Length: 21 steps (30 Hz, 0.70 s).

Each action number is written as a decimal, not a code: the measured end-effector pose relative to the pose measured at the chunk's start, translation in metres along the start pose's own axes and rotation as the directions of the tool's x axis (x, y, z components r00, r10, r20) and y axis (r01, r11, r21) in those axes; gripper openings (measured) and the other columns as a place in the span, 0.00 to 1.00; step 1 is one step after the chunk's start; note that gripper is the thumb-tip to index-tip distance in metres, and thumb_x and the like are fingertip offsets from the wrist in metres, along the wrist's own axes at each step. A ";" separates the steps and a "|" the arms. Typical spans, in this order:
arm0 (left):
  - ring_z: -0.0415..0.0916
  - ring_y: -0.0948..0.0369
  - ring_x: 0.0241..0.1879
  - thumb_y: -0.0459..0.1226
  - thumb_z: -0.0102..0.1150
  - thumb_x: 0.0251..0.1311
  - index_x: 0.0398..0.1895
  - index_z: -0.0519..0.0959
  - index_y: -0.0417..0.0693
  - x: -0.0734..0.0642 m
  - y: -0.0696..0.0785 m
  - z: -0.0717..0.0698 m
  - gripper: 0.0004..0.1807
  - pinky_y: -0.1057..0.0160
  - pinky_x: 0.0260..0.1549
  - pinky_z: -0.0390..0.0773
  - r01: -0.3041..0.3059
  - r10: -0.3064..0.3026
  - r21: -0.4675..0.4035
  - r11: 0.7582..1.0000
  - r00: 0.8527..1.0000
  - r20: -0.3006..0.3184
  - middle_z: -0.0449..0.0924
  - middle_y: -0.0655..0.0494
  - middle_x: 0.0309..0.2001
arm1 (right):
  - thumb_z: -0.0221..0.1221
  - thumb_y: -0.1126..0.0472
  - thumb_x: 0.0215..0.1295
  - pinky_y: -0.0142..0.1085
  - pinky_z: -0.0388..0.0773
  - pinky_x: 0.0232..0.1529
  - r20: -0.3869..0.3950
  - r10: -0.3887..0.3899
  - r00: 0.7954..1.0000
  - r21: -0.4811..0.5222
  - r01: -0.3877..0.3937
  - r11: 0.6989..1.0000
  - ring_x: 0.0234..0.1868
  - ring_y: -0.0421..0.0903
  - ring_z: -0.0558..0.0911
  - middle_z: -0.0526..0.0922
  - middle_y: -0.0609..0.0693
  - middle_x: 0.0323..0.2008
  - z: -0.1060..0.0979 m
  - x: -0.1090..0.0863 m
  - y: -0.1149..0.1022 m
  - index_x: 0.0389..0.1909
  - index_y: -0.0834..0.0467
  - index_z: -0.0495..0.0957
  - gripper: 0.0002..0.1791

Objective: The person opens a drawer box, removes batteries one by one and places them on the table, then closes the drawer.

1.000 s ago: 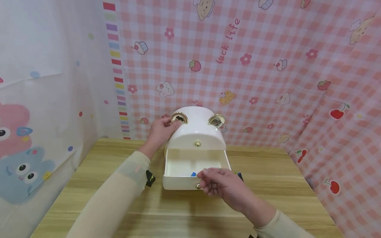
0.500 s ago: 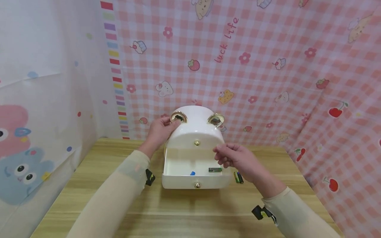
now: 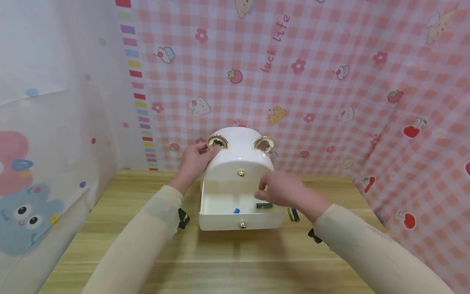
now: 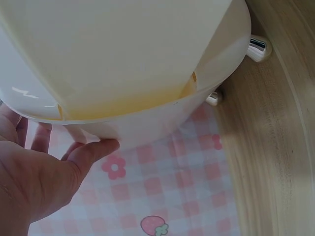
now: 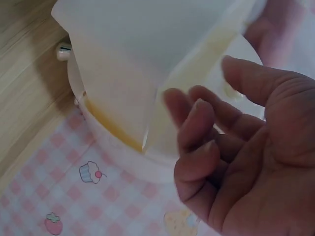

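Observation:
A glossy white drawer box (image 3: 238,157) with gold-rimmed ears stands on the table, its lower drawer (image 3: 220,222) pulled out. My left hand (image 3: 194,161) grips the box's upper left side by the ear; the left wrist view shows the thumb (image 4: 96,150) against its wall. Over the drawer's right side hovers my right hand (image 3: 280,188), fingers loosely bent and holding nothing, as the right wrist view confirms. Inside the drawer lie a dark green battery (image 3: 263,205) and a small blue piece (image 3: 236,211), whose kind I cannot tell.
To the drawer's right, batteries (image 3: 293,214) lie side by side on the wooden table (image 3: 235,261). Pink checked cloth (image 3: 330,94) hangs close behind the box and along the right. A white printed cloth (image 3: 55,122) covers the left side.
My right hand rose from the drawer's front edge, uncovering the battery inside, then turned palm-down over the drawer's right side. The left hand keeps its grip; the view tilted slightly.

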<state>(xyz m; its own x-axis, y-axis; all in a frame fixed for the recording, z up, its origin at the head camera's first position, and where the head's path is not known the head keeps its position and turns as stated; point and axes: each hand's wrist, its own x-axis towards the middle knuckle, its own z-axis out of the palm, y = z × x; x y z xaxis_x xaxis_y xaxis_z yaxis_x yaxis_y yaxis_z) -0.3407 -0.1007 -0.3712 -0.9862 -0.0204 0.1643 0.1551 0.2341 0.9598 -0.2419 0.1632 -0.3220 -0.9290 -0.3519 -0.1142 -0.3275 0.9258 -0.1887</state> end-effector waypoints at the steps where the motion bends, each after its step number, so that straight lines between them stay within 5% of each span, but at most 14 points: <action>1: 0.81 0.70 0.34 0.49 0.72 0.69 0.63 0.86 0.46 0.000 0.001 0.000 0.25 0.73 0.34 0.82 -0.002 0.002 -0.004 1.000 1.000 -0.002 0.90 0.44 0.48 | 0.67 0.47 0.72 0.40 0.79 0.32 0.014 0.007 1.000 -0.041 -0.007 0.999 0.31 0.42 0.81 0.89 0.43 0.33 0.002 0.003 -0.003 0.36 0.51 0.89 0.12; 7: 0.80 0.69 0.33 0.50 0.72 0.69 0.62 0.87 0.47 0.000 0.001 -0.002 0.24 0.73 0.34 0.81 -0.008 0.008 0.009 1.000 1.000 -0.004 0.90 0.48 0.44 | 0.68 0.48 0.70 0.38 0.70 0.24 0.077 0.046 0.996 -0.171 -0.032 0.985 0.23 0.43 0.71 0.73 0.43 0.18 0.012 0.015 -0.016 0.18 0.51 0.75 0.22; 14: 0.80 0.68 0.35 0.51 0.71 0.69 0.62 0.86 0.46 0.000 0.000 -0.002 0.25 0.73 0.35 0.81 -0.010 0.010 0.032 0.999 1.000 0.000 0.90 0.47 0.46 | 0.71 0.47 0.67 0.48 0.82 0.31 0.067 0.108 0.992 -0.259 -0.087 0.962 0.30 0.48 0.77 0.80 0.49 0.26 0.026 0.025 -0.019 0.22 0.54 0.77 0.21; 21: 0.79 0.64 0.38 0.51 0.71 0.69 0.61 0.87 0.46 -0.001 0.000 -0.002 0.25 0.72 0.35 0.80 -0.008 0.009 0.052 0.999 1.000 -0.003 0.89 0.48 0.44 | 0.73 0.49 0.61 0.51 0.84 0.31 0.035 0.044 0.998 -0.381 -0.028 0.924 0.28 0.48 0.76 0.78 0.49 0.24 0.035 0.025 -0.022 0.18 0.53 0.73 0.22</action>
<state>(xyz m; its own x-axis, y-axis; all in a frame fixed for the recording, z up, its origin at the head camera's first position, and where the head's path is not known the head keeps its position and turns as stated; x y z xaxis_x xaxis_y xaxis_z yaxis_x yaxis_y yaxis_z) -0.3396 -0.1028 -0.3708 -0.9846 -0.0213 0.1733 0.1602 0.2849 0.9451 -0.2522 0.1291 -0.3544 -0.9361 -0.3151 -0.1562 -0.3424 0.9180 0.2000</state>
